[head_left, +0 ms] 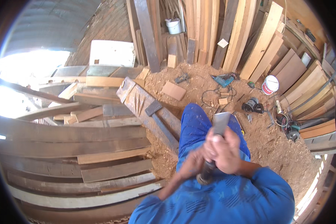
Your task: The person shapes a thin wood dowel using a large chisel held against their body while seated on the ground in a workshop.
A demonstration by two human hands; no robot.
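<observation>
So the chisel [222,122] is up in front of the person's body, over the lap, with its wide flat blade pointing away toward the knees and the butt of the handle down near the blue shirt [212,203]. The right hand [228,152] has its fingers closed around the chisel, thumb up by the blade. The left hand [194,161] is bunched right up against it, fingers curled in, but it's pretty blurry, so I can't tell if those fingers really grip the chisel or just press on the other hand.

Just left of the blue trousers [192,125] there's a thick beam [135,100] lying at an angle, with a mallet [162,121] flat on top and some thin slivers [139,104] near its far end. Long planks [71,149] are stacked further left.

Sawdust [278,155] covers the floor. Out past the knees sit a blue power tool [224,80], a loose block [173,91] and a white bucket [270,85], plus a grinder [293,133] over to the right.
</observation>
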